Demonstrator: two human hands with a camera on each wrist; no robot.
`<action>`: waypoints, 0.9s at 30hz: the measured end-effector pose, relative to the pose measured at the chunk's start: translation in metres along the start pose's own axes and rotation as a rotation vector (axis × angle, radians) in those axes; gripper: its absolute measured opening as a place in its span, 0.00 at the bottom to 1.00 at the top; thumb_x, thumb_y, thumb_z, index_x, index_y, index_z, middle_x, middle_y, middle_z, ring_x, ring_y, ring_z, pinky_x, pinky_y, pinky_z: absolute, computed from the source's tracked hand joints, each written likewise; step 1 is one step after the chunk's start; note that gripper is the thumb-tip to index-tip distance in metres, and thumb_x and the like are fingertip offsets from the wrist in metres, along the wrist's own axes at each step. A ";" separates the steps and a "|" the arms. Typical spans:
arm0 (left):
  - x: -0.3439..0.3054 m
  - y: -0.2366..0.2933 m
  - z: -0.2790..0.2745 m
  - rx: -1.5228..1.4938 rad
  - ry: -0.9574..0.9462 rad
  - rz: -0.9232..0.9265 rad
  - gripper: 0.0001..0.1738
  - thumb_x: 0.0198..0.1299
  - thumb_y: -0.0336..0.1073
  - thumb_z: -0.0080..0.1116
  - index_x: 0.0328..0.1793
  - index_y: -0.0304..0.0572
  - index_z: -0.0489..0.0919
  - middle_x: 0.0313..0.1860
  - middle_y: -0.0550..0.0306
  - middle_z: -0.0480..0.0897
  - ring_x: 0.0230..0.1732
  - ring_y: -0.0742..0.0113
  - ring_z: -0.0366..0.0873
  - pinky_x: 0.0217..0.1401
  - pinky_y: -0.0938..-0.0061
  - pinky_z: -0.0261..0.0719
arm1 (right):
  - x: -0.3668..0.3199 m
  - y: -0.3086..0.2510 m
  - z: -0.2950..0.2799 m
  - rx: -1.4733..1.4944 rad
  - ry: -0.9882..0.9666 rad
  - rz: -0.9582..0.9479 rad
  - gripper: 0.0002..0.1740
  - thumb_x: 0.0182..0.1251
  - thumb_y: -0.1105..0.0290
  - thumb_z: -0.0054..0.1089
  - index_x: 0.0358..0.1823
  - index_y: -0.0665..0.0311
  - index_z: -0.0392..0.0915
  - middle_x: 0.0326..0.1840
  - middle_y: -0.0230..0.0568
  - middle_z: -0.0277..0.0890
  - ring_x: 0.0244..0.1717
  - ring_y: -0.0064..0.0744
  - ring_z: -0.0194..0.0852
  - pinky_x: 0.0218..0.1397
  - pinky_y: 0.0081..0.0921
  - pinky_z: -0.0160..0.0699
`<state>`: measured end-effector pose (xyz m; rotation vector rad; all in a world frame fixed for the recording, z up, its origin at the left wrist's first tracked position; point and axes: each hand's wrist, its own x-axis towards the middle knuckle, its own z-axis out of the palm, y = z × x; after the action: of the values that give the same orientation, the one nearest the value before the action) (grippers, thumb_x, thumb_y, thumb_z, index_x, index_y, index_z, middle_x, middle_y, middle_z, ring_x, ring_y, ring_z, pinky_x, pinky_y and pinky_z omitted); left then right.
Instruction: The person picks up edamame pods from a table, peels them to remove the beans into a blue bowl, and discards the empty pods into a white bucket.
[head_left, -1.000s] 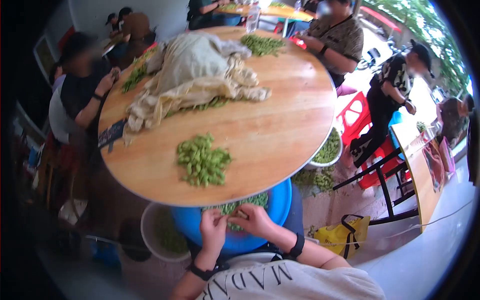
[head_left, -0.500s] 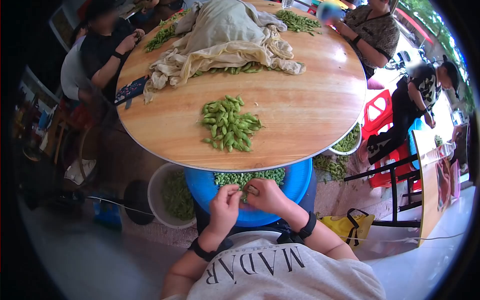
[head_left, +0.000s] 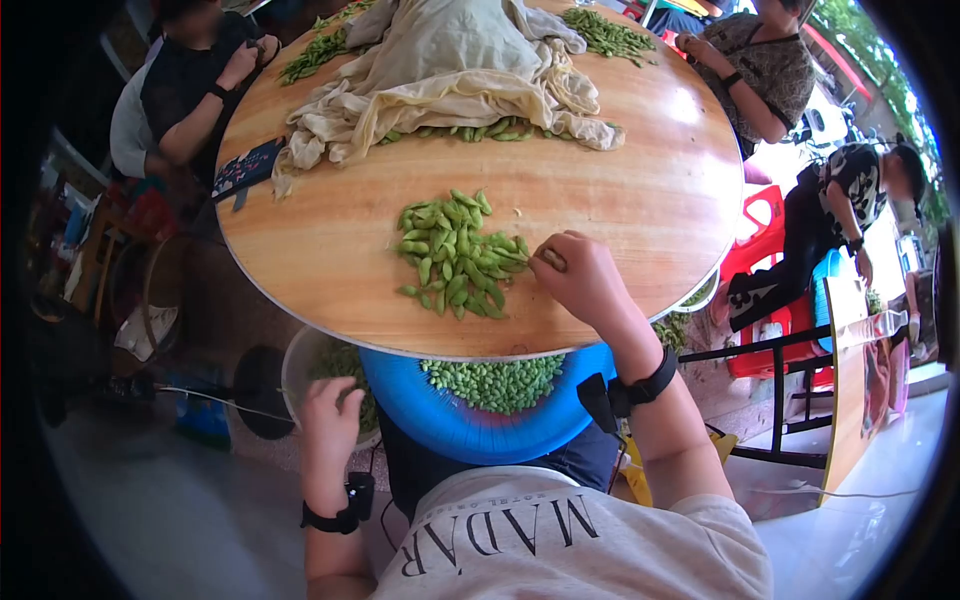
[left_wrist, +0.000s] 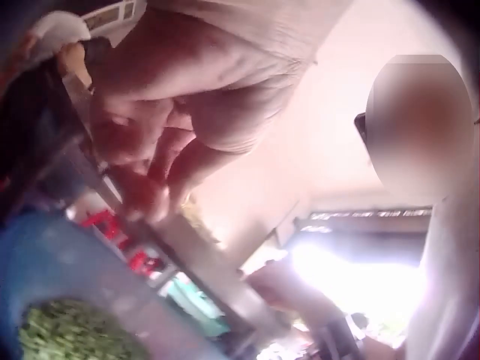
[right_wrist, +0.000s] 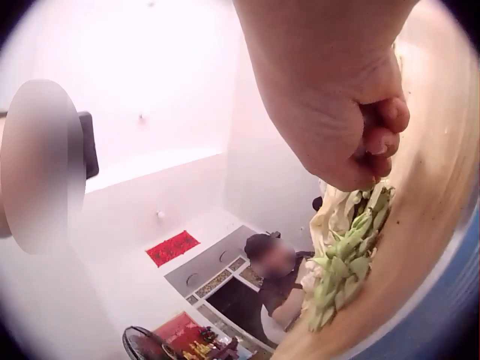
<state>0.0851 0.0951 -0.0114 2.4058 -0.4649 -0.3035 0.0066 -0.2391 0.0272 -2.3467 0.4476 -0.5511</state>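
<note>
A small pile of green soybean pods (head_left: 445,250) lies near the front edge of the round wooden table (head_left: 650,210). My right hand (head_left: 590,285) is at the pile's right side, its thumb and forefinger pinching the end of a pod, the other fingers curled under. In the right wrist view its fingertips meet right over the pods (right_wrist: 349,262). Below the table edge, a blue basin (head_left: 400,415) holds shelled green beans (head_left: 495,385). My left hand (head_left: 333,415) hangs left of the basin over a pale bucket (head_left: 293,370), fingers loosely bent, with nothing visible in them.
A large cloth (head_left: 440,95) covers a heap on the table, with pods showing under its edge. More pods (head_left: 610,38) lie at the far right. A dark patterned item (head_left: 248,168) lies at the left edge. People sit around the table; a yellow bag (head_left: 630,475) is on the floor.
My hands were together over the basin and have parted. The right has gone up and right to the pod pile; the left has moved left over the bucket. The head view has tilted down.
</note>
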 end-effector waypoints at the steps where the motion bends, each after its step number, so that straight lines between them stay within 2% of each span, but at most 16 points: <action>1: 0.002 0.015 0.005 -0.254 -0.051 -0.050 0.09 0.52 0.29 0.59 0.40 0.33 0.78 0.36 0.49 0.78 0.32 0.62 0.78 0.34 0.74 0.75 | 0.000 0.003 0.003 0.038 0.020 0.017 0.09 0.50 0.69 0.61 0.27 0.69 0.76 0.24 0.51 0.70 0.26 0.50 0.70 0.29 0.35 0.69; 2: 0.001 0.036 0.008 -0.509 -0.102 -0.104 0.08 0.53 0.28 0.59 0.38 0.32 0.79 0.31 0.53 0.79 0.26 0.69 0.78 0.29 0.79 0.75 | -0.001 0.005 0.004 0.075 0.037 0.034 0.09 0.50 0.69 0.61 0.27 0.69 0.76 0.24 0.51 0.70 0.26 0.50 0.70 0.30 0.35 0.69; 4: 0.002 0.071 0.015 -0.706 -0.243 -0.037 0.06 0.55 0.27 0.58 0.37 0.30 0.79 0.24 0.59 0.79 0.20 0.78 0.74 0.23 0.85 0.70 | -0.004 0.004 0.002 0.094 0.051 0.112 0.08 0.50 0.70 0.59 0.27 0.68 0.76 0.25 0.50 0.71 0.26 0.50 0.71 0.30 0.35 0.70; 6: 0.007 0.096 0.029 -0.759 -0.347 0.047 0.06 0.56 0.26 0.56 0.38 0.31 0.79 0.22 0.60 0.78 0.21 0.78 0.74 0.23 0.86 0.69 | -0.005 0.004 0.001 0.133 0.079 0.148 0.08 0.50 0.70 0.59 0.28 0.68 0.77 0.25 0.50 0.71 0.27 0.50 0.71 0.31 0.35 0.71; 9: 0.012 0.122 0.047 -0.879 -0.431 0.114 0.07 0.57 0.26 0.54 0.41 0.31 0.77 0.30 0.55 0.81 0.21 0.77 0.74 0.22 0.86 0.69 | 0.012 0.012 0.004 0.003 0.104 0.025 0.09 0.50 0.68 0.59 0.29 0.67 0.77 0.26 0.51 0.71 0.29 0.51 0.71 0.34 0.37 0.71; 12: 0.015 0.134 0.058 -0.937 -0.505 0.124 0.09 0.58 0.26 0.53 0.44 0.31 0.76 0.33 0.54 0.81 0.21 0.76 0.74 0.22 0.86 0.69 | 0.026 0.021 0.018 -0.116 0.012 0.019 0.10 0.51 0.66 0.58 0.28 0.68 0.76 0.28 0.53 0.71 0.32 0.53 0.71 0.37 0.40 0.72; 14: 0.015 0.140 0.059 -0.905 -0.454 0.112 0.08 0.58 0.26 0.53 0.44 0.31 0.76 0.34 0.53 0.81 0.21 0.76 0.75 0.22 0.87 0.68 | 0.029 0.023 0.019 -0.073 -0.008 0.018 0.10 0.50 0.67 0.56 0.24 0.68 0.72 0.29 0.55 0.71 0.34 0.55 0.71 0.38 0.41 0.72; 16: 0.016 0.142 0.062 -0.963 -0.402 0.081 0.08 0.59 0.27 0.52 0.43 0.31 0.76 0.34 0.53 0.81 0.21 0.76 0.75 0.21 0.87 0.68 | 0.027 0.023 0.015 -0.051 0.040 0.045 0.09 0.50 0.68 0.56 0.27 0.68 0.74 0.28 0.55 0.72 0.32 0.54 0.71 0.36 0.38 0.72; 19: 0.018 0.151 0.067 -0.985 -0.272 0.119 0.12 0.60 0.27 0.49 0.49 0.32 0.75 0.35 0.54 0.81 0.21 0.76 0.76 0.20 0.86 0.68 | 0.009 -0.002 -0.005 0.273 -0.012 0.158 0.09 0.50 0.69 0.57 0.31 0.67 0.75 0.25 0.52 0.73 0.26 0.43 0.72 0.32 0.32 0.71; 20: 0.018 0.154 0.067 -1.006 -0.219 0.119 0.13 0.61 0.27 0.49 0.51 0.33 0.75 0.35 0.55 0.81 0.21 0.76 0.76 0.19 0.86 0.67 | -0.002 -0.014 -0.014 0.369 -0.054 0.105 0.09 0.51 0.69 0.59 0.33 0.66 0.76 0.22 0.44 0.73 0.24 0.29 0.68 0.30 0.26 0.68; 21: 0.018 0.158 0.068 -1.051 -0.200 0.124 0.15 0.61 0.26 0.48 0.54 0.33 0.74 0.31 0.57 0.81 0.20 0.76 0.76 0.19 0.86 0.67 | -0.014 -0.026 -0.019 0.506 -0.123 0.117 0.08 0.54 0.70 0.58 0.33 0.67 0.75 0.21 0.38 0.71 0.26 0.21 0.65 0.29 0.24 0.67; 22: 0.018 0.159 0.067 -1.003 -0.249 0.146 0.15 0.61 0.27 0.48 0.54 0.33 0.74 0.29 0.58 0.81 0.20 0.76 0.76 0.19 0.86 0.67 | -0.025 -0.034 -0.023 0.575 -0.249 0.182 0.10 0.54 0.70 0.60 0.36 0.66 0.76 0.22 0.32 0.70 0.26 0.16 0.64 0.29 0.18 0.65; 24: 0.018 0.155 0.064 -0.901 -0.339 0.188 0.14 0.61 0.27 0.49 0.54 0.33 0.74 0.25 0.60 0.81 0.20 0.77 0.76 0.20 0.86 0.66 | -0.046 -0.036 -0.016 0.628 -0.224 0.080 0.10 0.56 0.70 0.59 0.37 0.67 0.76 0.25 0.33 0.71 0.28 0.18 0.66 0.32 0.19 0.67; 25: 0.014 0.155 0.066 -0.878 -0.322 0.184 0.13 0.60 0.26 0.51 0.51 0.32 0.76 0.20 0.60 0.79 0.19 0.77 0.76 0.19 0.85 0.67 | -0.048 -0.036 -0.018 0.587 -0.219 0.054 0.10 0.56 0.69 0.59 0.37 0.67 0.76 0.25 0.34 0.71 0.29 0.19 0.67 0.32 0.20 0.68; 27: 0.008 0.155 0.068 -0.796 -0.266 0.249 0.12 0.58 0.26 0.52 0.48 0.31 0.77 0.19 0.60 0.79 0.18 0.77 0.75 0.19 0.85 0.67 | -0.059 -0.034 -0.020 0.531 -0.242 0.004 0.11 0.57 0.69 0.58 0.38 0.68 0.75 0.24 0.37 0.71 0.31 0.21 0.68 0.33 0.22 0.70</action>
<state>0.0314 -0.0584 0.0370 1.5247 -0.6142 -0.5741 -0.0481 -0.1985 0.0486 -1.8670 0.1651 -0.3255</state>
